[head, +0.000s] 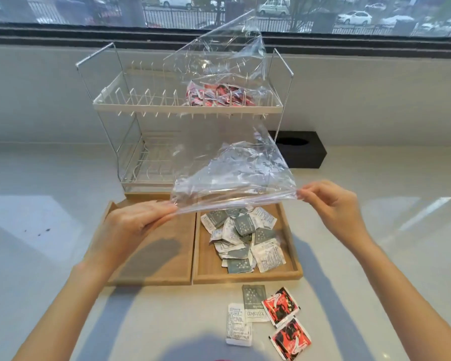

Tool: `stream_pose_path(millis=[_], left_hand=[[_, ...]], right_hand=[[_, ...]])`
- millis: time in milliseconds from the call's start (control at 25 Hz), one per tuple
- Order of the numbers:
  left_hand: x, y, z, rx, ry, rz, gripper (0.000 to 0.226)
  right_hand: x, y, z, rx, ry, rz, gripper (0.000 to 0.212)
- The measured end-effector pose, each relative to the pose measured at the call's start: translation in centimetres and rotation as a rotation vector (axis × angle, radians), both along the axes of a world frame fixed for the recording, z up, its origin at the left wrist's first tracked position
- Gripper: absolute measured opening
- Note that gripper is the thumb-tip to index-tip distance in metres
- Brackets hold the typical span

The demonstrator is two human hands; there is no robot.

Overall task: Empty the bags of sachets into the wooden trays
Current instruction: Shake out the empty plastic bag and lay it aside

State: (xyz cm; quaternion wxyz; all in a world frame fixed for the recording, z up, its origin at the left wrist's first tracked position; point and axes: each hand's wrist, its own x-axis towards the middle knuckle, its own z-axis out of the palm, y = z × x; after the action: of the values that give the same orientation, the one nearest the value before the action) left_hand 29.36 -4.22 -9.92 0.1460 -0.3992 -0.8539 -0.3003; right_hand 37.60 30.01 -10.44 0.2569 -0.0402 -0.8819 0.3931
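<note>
I hold a clear plastic bag (pixel 235 175) upside down over the trays, its mouth stretched between my left hand (pixel 138 225) and my right hand (pixel 333 207). The bag looks empty. Below it, the right wooden tray (pixel 294 259) holds a heap of grey and white sachets (pixel 242 238). The left wooden tray (pixel 167 278) has nothing in it that I can see; my left hand covers part of it. A second clear bag (pixel 219 63) with red sachets (pixel 216 97) rests on the upper tier of the white dish rack (pixel 110 100).
On the counter in front of the trays lie loose sachets: two red ones (pixel 284 321), a grey one (pixel 254 302) and a white one (pixel 237 324). A black box (pixel 302 152) stands right of the rack. A window runs behind.
</note>
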Motion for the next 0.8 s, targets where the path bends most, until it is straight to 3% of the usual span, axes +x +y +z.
stream_pose_path(millis=[200,320,440,520,640,680,800], left_hand=[[1.9,-1.0,-7.4,-0.135,-0.117,0.099,0.060],[2.8,-1.1,-9.4,-0.098,-0.333,0.161,0.061],[3.1,-1.5,-10.3,-0.167,-0.508,0.080,0.079],[3.1,-1.7,-9.9,-0.180,-0.537,0.061,0.067],[2.3,-0.5,-8.5,-0.038,-0.561,0.208,0.018],[1.8,0.1,-8.0,0.017,-0.580,0.275,0.014],[-0.2,2.2,-7.4,0.117,-0.713,0.481,0.034]], right_hand=[[2.5,-1.2,-7.4,0.025,-0.261,-0.026,0.009],[3.5,-1.7,-8.9,-0.003,-0.378,-0.026,0.009],[4.1,-1.3,-8.5,-0.053,-0.575,0.054,0.009],[4.1,-1.1,-8.0,-0.086,-0.641,0.069,0.014],[2.5,-1.0,-7.4,-0.151,-0.555,-0.014,0.022],[1.6,-1.0,-7.3,-0.176,-0.515,-0.050,0.023],[-1.5,-1.2,-7.1,-0.303,-0.525,-0.122,0.030]])
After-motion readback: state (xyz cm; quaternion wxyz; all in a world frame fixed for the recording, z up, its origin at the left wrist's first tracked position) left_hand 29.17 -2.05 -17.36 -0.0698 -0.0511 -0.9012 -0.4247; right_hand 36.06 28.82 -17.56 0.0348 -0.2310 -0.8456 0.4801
